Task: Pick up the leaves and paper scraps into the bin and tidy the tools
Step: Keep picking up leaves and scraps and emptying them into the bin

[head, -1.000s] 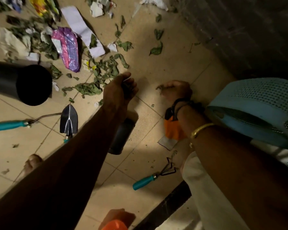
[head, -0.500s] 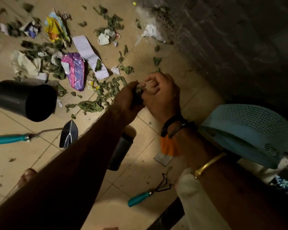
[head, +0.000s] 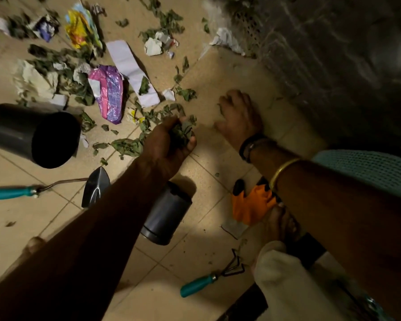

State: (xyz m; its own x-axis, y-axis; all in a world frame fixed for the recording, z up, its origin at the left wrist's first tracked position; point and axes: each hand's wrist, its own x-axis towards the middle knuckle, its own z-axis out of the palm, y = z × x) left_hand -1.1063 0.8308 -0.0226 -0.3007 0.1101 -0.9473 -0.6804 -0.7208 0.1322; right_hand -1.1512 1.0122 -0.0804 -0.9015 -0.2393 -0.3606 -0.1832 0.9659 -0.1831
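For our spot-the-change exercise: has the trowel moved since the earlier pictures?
No. The trowel lies as before, its blade just below the mouth of the tipped black bin, with the same gap between them.

Trowel (head: 95,188) handle cut off at left edge, blade partly under left forearm (head: 90,239). Dark pot (head: 167,214) half hidden by same arm. Right hand (head: 239,117) blurred. Leaves (head: 183,132) in left hand (head: 169,140) mostly covered by fingers.
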